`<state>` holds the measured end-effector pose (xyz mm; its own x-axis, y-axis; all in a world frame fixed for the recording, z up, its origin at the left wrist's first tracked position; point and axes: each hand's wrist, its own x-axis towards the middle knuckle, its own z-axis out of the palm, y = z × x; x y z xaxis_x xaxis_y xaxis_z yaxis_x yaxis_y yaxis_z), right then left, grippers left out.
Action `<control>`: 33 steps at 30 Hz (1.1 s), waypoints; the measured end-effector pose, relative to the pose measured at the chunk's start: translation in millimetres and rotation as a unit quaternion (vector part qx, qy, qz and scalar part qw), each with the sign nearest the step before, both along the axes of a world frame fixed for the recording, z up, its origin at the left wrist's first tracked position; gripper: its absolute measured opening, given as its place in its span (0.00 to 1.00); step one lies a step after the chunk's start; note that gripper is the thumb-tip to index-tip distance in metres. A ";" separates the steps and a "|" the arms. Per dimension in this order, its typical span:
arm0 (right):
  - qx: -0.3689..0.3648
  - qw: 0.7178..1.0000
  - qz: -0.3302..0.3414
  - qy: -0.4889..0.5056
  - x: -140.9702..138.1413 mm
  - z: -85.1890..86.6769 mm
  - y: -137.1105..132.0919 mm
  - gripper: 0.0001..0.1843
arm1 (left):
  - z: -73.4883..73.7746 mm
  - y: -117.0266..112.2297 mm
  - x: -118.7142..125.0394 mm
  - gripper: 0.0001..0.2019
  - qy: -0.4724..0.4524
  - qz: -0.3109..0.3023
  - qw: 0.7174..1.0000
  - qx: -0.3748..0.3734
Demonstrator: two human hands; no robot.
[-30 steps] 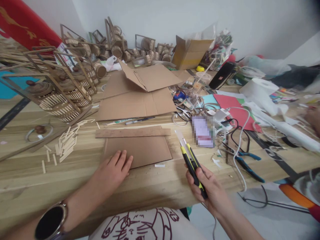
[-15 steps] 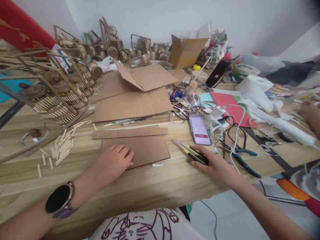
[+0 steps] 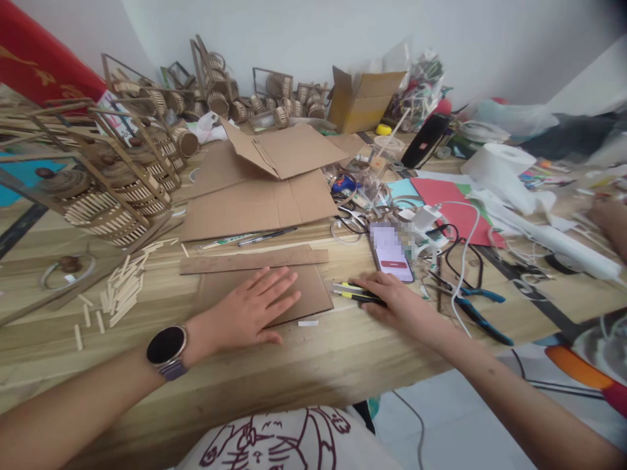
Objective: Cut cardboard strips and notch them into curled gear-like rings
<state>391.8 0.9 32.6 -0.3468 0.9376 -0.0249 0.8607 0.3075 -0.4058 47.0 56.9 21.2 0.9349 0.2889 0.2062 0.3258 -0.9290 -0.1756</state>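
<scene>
My left hand (image 3: 249,308), a dark watch on its wrist, lies flat with fingers spread on a small brown cardboard sheet (image 3: 313,287) on the wooden table (image 3: 304,365). A long narrow cardboard strip (image 3: 252,260) lies just beyond that sheet. To the right, my right hand (image 3: 389,300) rests on the table with its fingers closed around the handle of a yellow and black utility knife (image 3: 350,291), which lies flat, blade pointing left at the sheet's right edge.
A phone (image 3: 390,250) lies beyond the knife, beside cables, a white charger (image 3: 425,220) and blue-handled pliers (image 3: 477,313). Large flattened cardboard (image 3: 264,196), wooden stick lanterns (image 3: 112,189) and loose sticks (image 3: 120,290) fill the left. Another person's hand (image 3: 610,219) shows at far right.
My right hand brought the knife down from mid-air to lie flat on the table by the sheet. My left hand slid forward and spread out on the cardboard.
</scene>
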 end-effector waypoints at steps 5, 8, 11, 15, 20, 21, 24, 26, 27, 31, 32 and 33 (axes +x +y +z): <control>0.011 1.000 0.016 0.015 -1.2 -0.4 1.5 0.24 | -10.9 -3.9 0.2 0.35 0.011 0.010 1.000 -0.013; 0.017 0.999 0.026 0.020 -2.3 -0.7 3.9 0.24 | -12.3 -0.5 0.8 0.32 0.013 0.029 0.999 -0.020; 0.017 0.999 0.028 0.019 -4.3 -1.5 7.9 0.23 | -11.8 4.3 1.8 0.30 0.020 0.045 0.998 -0.026; 0.024 0.999 0.027 0.019 -5.6 -5.3 11.8 0.23 | -12.3 7.9 2.4 0.31 0.040 0.057 0.997 -0.042; 0.039 0.998 0.037 0.039 -2.6 -11.7 12.6 0.23 | -14.2 7.8 1.8 0.34 0.048 0.053 0.995 -0.071; 0.041 0.998 0.038 0.039 -1.9 -12.4 12.7 0.23 | -14.3 7.7 1.7 0.35 0.047 0.055 0.994 -0.076; 0.047 0.997 0.040 0.035 -1.1 -13.1 13.5 0.23 | -13.7 7.8 1.9 0.35 0.044 0.059 0.993 -0.091; 0.050 0.997 0.041 0.034 -1.3 -12.9 14.0 0.23 | -12.8 7.9 2.1 0.36 0.047 0.061 0.992 -0.098; 0.050 0.997 0.042 0.035 -1.5 -12.7 14.1 0.23 | -12.2 8.0 2.2 0.36 0.049 0.061 0.992 -0.100; 0.036 0.998 0.043 0.037 -2.3 -11.7 14.1 0.22 | -10.8 7.9 1.9 0.37 0.051 0.063 0.990 -0.111; 0.033 0.998 0.041 0.038 -2.5 -11.3 13.9 0.22 | -10.8 7.8 1.7 0.37 0.050 0.062 0.990 -0.114; 0.030 0.998 0.038 0.039 -2.7 -11.0 13.7 0.22 | -10.9 7.7 1.3 0.37 0.050 0.060 0.990 -0.118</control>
<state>389.1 14.6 21.7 -0.4164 0.9072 0.0602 0.7997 0.3969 -0.4505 48.3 64.6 10.3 0.9030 0.4287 0.0272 0.4288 -0.9034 0.0046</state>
